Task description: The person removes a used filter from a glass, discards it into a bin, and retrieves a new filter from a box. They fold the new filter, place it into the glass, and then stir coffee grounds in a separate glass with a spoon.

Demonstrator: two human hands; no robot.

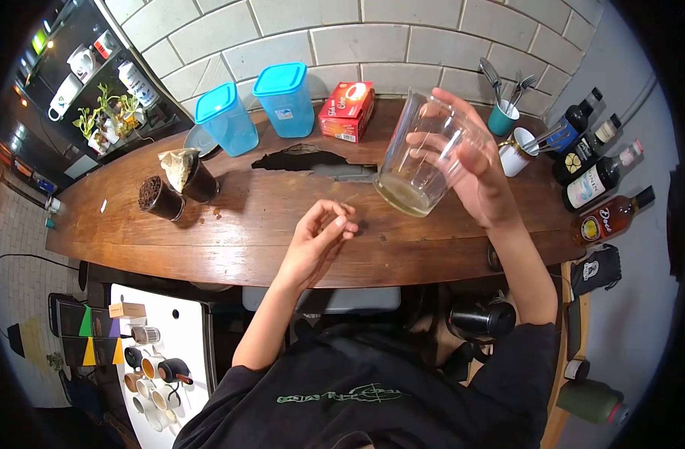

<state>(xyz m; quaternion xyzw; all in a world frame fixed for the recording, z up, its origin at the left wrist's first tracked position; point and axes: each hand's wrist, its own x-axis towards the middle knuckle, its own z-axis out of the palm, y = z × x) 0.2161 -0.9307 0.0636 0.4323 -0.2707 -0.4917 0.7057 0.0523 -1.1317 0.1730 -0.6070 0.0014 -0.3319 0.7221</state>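
Glass point(421, 157) tilted in right hand's point(473, 168) closed grip, fingers blurred through it; left hand point(316, 239) loosely curled, empty

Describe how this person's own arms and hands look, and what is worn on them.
Both hands, the left hand and the right hand, are bare: no gloves, rings or watch show. The forearms are uncovered too. Short black sleeves end near the elbows, part of a black shirt with a thin green line design across the chest.
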